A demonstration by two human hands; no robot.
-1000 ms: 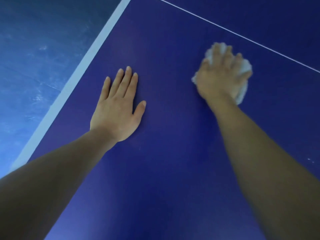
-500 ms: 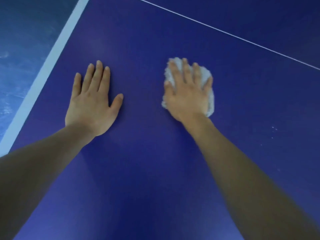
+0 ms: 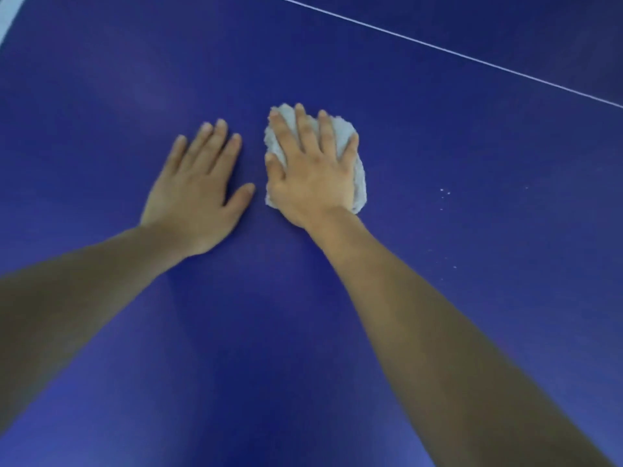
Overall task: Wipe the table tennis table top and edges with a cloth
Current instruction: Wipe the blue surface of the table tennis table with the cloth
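Observation:
The dark blue table tennis table top point(image 3: 438, 298) fills the view. A bunched white cloth point(image 3: 342, 133) lies on it near the middle. My right hand point(image 3: 312, 173) presses flat on the cloth with fingers spread, so most of the cloth is hidden and only its far and right rims show. My left hand point(image 3: 197, 190) rests palm down on the bare table just left of the cloth, fingers together, holding nothing. The two thumbs are a small gap apart.
A thin white line point(image 3: 455, 53) crosses the table diagonally at the top right. The white border stripe of the table point(image 3: 8, 15) shows at the top left corner. Small white specks point(image 3: 445, 193) lie to the right of the cloth.
My right hand has slid the cloth leftward and nearer across the table until it sits beside my left hand. The view has shifted, so the table's left edge is nearly out of frame.

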